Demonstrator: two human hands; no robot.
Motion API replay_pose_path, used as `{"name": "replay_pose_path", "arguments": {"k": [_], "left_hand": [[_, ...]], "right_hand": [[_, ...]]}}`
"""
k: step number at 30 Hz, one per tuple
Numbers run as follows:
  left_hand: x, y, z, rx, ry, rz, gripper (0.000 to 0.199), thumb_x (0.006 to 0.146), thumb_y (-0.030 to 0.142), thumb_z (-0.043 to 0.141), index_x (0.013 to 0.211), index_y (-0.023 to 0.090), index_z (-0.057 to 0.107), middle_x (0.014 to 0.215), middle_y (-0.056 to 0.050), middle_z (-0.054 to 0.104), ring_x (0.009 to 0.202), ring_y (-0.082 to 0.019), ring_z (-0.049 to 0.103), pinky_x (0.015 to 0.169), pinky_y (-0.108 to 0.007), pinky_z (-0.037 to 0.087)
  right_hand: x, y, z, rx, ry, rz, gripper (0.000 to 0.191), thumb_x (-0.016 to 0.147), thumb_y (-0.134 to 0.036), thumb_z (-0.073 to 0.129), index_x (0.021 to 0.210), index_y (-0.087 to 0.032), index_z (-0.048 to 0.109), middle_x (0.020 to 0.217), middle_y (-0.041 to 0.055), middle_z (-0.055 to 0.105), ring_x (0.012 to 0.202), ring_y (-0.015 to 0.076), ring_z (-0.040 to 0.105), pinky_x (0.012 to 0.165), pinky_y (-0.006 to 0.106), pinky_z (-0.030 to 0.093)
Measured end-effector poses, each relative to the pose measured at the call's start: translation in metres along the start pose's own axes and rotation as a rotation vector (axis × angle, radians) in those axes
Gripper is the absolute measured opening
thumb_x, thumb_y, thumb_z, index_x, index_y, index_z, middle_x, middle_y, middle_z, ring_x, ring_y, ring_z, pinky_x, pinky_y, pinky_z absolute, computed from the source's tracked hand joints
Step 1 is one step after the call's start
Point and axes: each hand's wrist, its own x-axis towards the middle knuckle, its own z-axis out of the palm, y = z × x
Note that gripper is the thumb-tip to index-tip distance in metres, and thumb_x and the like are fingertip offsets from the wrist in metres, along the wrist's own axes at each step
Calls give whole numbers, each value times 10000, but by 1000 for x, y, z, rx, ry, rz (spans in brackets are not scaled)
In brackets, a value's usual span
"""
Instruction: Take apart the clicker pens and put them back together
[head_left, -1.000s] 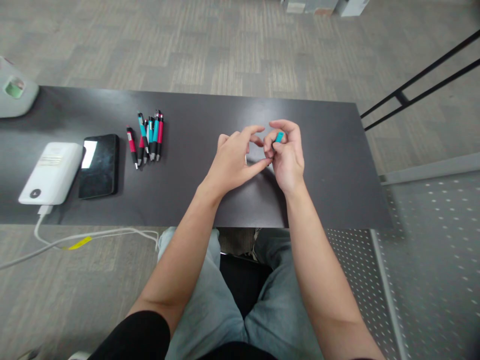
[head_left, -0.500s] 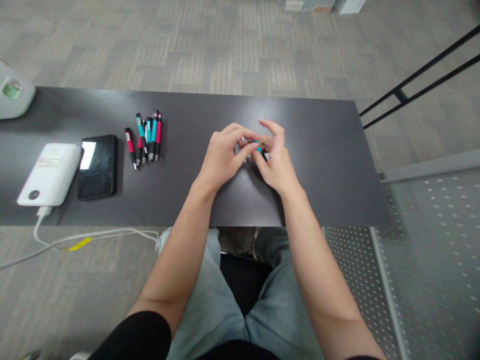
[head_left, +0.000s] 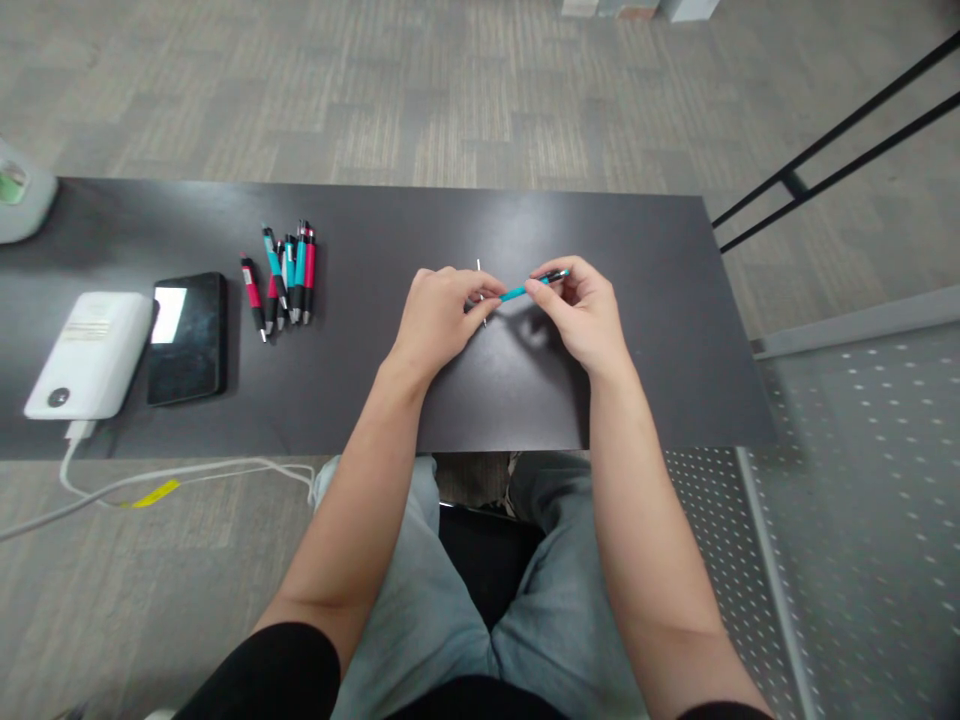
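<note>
Right hand: one; thumb and forefinger closed on a slim, glossy turquoise pen with a dark, silver-trimmed end, which projects past the fingers on the right.

Left hand: one; thumb and forefinger tips together on the pen's left end. That end is covered, its condition not determinable.

Turquoise pen: held between the two hands, slightly tilted, right end farther from the body. Hazard: a fingertip-only grip on a smooth, narrow barrel; uneven twisting or pulling could make it slip, and any loose part could drop.

Thin, silvery, straight rod: one; ends visible to either side of the left fingers, middle covered. Held or resting, cannot tell. Hazard: a sideways sweep of the left hand could knock it away, its slimness making it easy to miss.

Dark grey, smooth, rectangular tabletop: beneath both hands. Hazard: no raised rim seen; a dropped round piece might roll off the near edge.

Bunch of red-and-black and turquoise-and-black pens: well left of the left hand, some overlapping. Hazard: slight; a bump could scatter them.

Black, glossy, rectangular phone-like slab: farther left, flat.

White, rounded, box-shaped power bank: beside the slab, with white cable over the near edge. Hazard: a leg snagging the cable could drag it.
</note>
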Motion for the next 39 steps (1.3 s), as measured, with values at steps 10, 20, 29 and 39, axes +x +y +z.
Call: {"name": "replay_pose_path", "arguments": {"k": [10, 20, 29, 39], "left_hand": [[-1, -5, -4, 13, 164, -96, 169, 1117, 215, 768, 1159, 327, 888, 1234, -47, 923, 1183, -330, 806, 1188, -523, 529], [-5, -31, -23, -101, 313, -191, 131, 1094, 208, 773, 1154, 261, 876, 1223, -56, 907, 1100, -275, 795, 1029, -405, 606], [-10, -49, -25, -67, 156, -266, 265, 980, 240, 936, 1236, 280, 882, 1300, -58, 883, 1029, -276, 777, 1048, -444, 619], [-8, -45, -25, -115, 94, -281, 285, 993, 133, 890, 1235, 283, 874, 1295, -51, 927, 1117, -301, 819, 1114, -477, 604]], "right_hand": [[-10, -12, 11, -240, -121, -189, 421, 1151, -713, 829, 1152, -294, 793, 1003, 40, 725, 836, 242, 615, 860, 417, 586], [-10, -16, 10, -388, -41, -237, 195, 1180, -482, 774, 1183, -289, 799, 1137, 78, 778, 877, 253, 642, 975, 460, 637], [-3, -22, 7, -377, 52, -61, 166, 1144, -444, 787, 1138, -279, 807, 1063, 58, 807, 920, 258, 721, 932, 416, 632], [37, -20, 3, -480, -192, 82, 286, 1059, -360, 870, 1317, -260, 795, 1005, 62, 858, 895, 293, 763, 994, 464, 649]]}}
